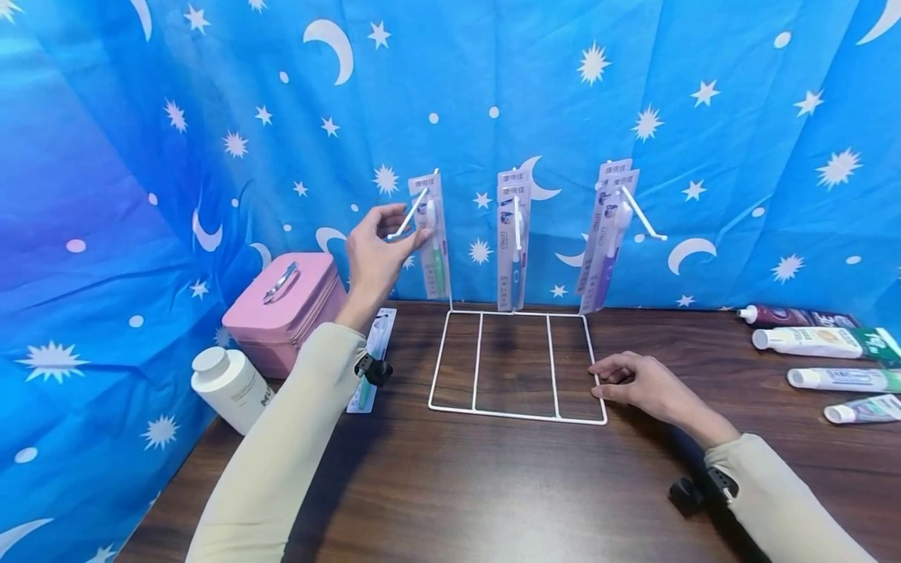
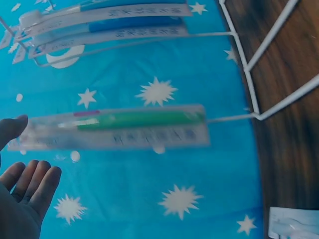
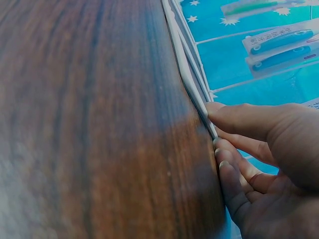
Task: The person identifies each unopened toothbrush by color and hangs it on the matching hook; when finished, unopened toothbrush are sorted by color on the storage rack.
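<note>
My left hand (image 1: 380,250) is raised at the left hook of a white wire display rack (image 1: 517,416), its thumb close to a packaged green toothbrush (image 1: 439,270) hanging there. In the left wrist view its fingers are spread from the thumb, with a gap between them beside the pack's top end. Packaged blue toothbrushes (image 1: 517,274) hang on the middle hook, packaged purple ones (image 1: 601,270) on the right hook. With thumb and fingertips, my right hand (image 1: 644,387) pinches the right bar of the rack's base, which lies on the table.
Another packaged toothbrush (image 1: 373,360) lies beside my left forearm. A pink case (image 1: 281,305) and a white bottle (image 1: 228,387) stand on the left. Several toothpaste tubes (image 1: 809,342) lie at the far right. A blue star-patterned cloth (image 1: 436,78) hangs behind the rack.
</note>
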Demonstrator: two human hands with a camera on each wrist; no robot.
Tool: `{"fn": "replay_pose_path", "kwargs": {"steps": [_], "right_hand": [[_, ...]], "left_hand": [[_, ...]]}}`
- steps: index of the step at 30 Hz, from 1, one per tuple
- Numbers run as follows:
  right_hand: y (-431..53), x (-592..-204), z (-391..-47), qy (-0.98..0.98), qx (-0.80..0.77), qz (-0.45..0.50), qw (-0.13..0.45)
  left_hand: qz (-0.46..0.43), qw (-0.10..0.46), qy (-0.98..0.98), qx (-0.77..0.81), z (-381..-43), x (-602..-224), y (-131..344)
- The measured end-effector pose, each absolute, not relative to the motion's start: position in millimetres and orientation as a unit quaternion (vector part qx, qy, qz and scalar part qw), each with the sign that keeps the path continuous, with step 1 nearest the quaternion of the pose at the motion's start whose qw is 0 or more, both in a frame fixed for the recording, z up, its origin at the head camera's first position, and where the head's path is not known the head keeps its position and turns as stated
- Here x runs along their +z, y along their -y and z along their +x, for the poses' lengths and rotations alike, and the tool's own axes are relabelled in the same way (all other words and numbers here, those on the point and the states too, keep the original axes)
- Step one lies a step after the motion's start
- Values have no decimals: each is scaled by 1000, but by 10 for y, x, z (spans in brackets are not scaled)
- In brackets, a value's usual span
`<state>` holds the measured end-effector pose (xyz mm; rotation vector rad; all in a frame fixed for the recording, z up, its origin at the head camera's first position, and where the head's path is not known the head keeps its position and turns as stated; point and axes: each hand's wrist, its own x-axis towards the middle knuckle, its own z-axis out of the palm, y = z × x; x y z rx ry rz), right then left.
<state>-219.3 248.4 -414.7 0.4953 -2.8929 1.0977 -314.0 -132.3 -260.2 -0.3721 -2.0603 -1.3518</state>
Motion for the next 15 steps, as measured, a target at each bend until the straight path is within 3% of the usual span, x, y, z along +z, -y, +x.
{"fn": "replay_pose_path", "kwargs": {"steps": [8,15], "right_hand": [[-2494,-4145,-2201,927,342,155,-4],[-2488,-4160,-2201,926,343,156,-1]], "left_hand": [[-122,308,794,-510,-3132,-2846,1535],[-60,252,837,-481,-3175,-3037,1666]]}}
